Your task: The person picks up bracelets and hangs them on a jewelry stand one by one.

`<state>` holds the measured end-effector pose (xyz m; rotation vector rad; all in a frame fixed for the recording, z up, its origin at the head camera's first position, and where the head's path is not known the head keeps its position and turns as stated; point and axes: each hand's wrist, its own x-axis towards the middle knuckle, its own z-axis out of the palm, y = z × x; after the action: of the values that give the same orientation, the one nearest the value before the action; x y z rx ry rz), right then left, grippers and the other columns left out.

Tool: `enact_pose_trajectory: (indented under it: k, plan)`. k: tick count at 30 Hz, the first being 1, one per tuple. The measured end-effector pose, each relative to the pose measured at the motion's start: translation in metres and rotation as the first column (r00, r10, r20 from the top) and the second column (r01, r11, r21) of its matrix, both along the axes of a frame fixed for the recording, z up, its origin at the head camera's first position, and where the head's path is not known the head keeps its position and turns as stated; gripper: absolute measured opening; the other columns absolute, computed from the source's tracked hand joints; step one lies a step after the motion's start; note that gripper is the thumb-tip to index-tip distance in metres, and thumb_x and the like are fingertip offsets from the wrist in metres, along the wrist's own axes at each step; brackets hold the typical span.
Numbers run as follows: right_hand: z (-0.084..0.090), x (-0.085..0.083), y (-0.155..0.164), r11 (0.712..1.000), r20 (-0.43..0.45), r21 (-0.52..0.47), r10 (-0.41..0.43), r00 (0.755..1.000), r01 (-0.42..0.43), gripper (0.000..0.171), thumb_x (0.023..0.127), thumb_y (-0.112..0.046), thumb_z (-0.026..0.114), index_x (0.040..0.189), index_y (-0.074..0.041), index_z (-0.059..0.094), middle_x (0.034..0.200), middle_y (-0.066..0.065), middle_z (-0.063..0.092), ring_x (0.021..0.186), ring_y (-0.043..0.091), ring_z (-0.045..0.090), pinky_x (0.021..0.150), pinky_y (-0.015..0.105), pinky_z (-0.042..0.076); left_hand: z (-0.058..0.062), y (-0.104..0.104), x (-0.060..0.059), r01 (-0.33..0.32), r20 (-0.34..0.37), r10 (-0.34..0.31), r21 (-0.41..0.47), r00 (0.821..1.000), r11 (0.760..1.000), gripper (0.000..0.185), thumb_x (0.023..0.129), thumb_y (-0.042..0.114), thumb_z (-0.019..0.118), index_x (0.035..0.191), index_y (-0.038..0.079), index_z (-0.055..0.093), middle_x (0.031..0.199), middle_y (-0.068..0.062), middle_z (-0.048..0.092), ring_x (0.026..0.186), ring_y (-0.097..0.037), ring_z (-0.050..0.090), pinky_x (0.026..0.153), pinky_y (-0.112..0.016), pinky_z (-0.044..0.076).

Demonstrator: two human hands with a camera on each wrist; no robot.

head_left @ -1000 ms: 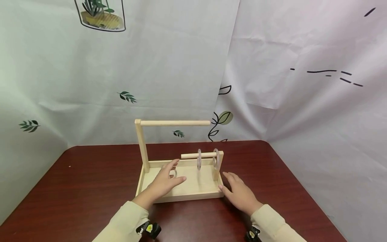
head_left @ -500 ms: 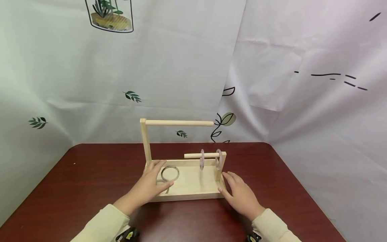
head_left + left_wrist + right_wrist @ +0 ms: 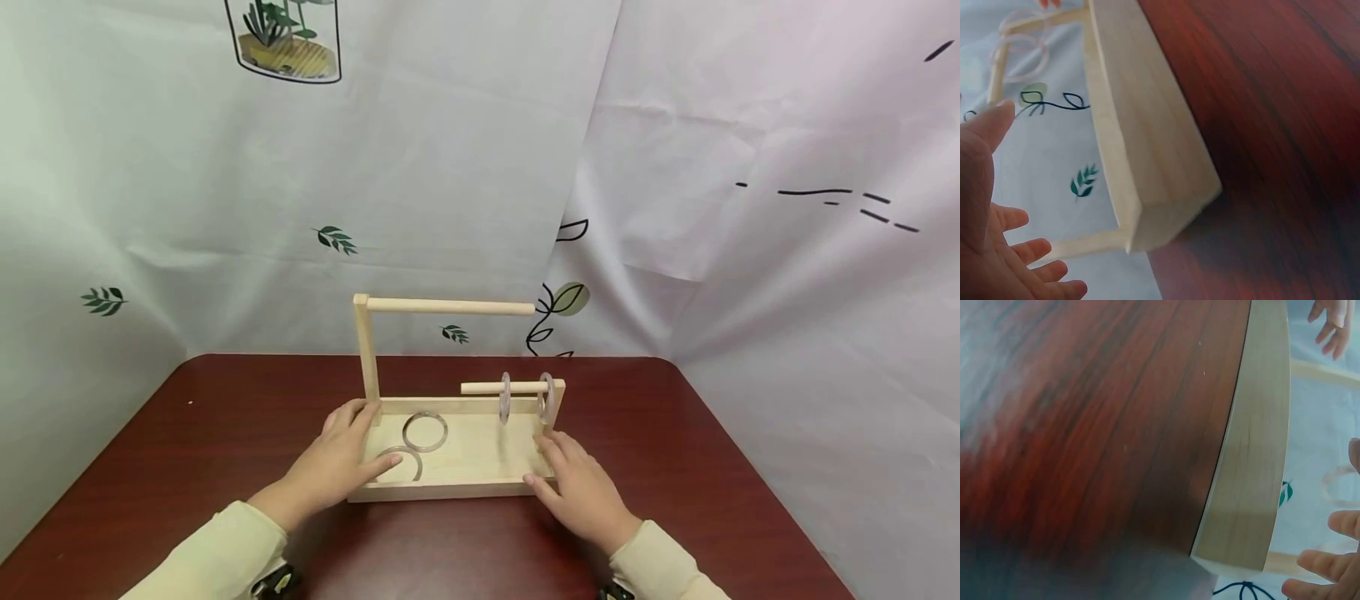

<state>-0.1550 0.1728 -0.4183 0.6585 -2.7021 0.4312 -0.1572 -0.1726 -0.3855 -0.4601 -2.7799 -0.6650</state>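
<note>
A person's left hand [image 3: 333,454] and right hand [image 3: 576,483], fingers relaxed and gripping nothing, flank a wooden tray [image 3: 457,488] holding two clear rings [image 3: 424,432] on a dark red counter [image 3: 225,433]

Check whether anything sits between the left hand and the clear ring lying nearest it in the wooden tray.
Nothing visible does. The left hand rests at the left end of the wooden tray, fingers straight, its fingertips right at the near clear ring lying flat on the tray floor. The second flat ring lies farther back, clear of that path.
</note>
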Motion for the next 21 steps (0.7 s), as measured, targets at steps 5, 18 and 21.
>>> enact_pose_trajectory:
  k: [5, 18, 21]
  plan:
    - [-0.002, 0.0, -0.009, 1.0, 0.042, 0.023, 0.01, 0.999, -0.011, 0.055, 0.092, -0.039, 0.063, 0.135, -0.006, 0.054, 0.131, 0.017, 0.054, 0.122, 0.034, 0.051, 0.091, 0.054, 0.046, -0.005, -0.009, 0.001, 0.002, -0.001, -0.002, -0.053, 1.0, 0.999, 0.08, 0.082, 0.045, 0.073, 0.144, 0.002, 0.042, 0.134, -0.025, 0.043, 0.125, -0.043, 0.04, 0.093, -0.057, 0.043]
    - [-0.007, -0.002, -0.032, 0.995, 0.019, 0.038, 0.091, 0.996, -0.091, 0.053, 0.091, -0.04, 0.063, 0.132, -0.008, 0.056, 0.131, 0.015, 0.055, 0.12, 0.03, 0.054, 0.095, 0.047, 0.046, -0.027, -0.03, -0.002, 0.022, 0.092, -0.009, -0.135, 0.996, 0.991, 0.089, 0.082, 0.056, 0.068, 0.143, -0.001, 0.04, 0.138, -0.029, 0.04, 0.127, -0.048, 0.039, 0.094, -0.062, 0.039]
    - [-0.007, -0.003, -0.038, 0.993, 0.027, 0.042, 0.106, 0.994, -0.108, 0.053, 0.093, -0.042, 0.061, 0.133, -0.009, 0.055, 0.132, 0.014, 0.054, 0.121, 0.029, 0.054, 0.096, 0.046, 0.045, -0.03, -0.033, -0.002, 0.022, 0.123, -0.006, -0.134, 0.992, 0.991, 0.091, 0.082, 0.058, 0.067, 0.144, -0.002, 0.039, 0.138, -0.029, 0.04, 0.127, -0.049, 0.039, 0.093, -0.063, 0.039]
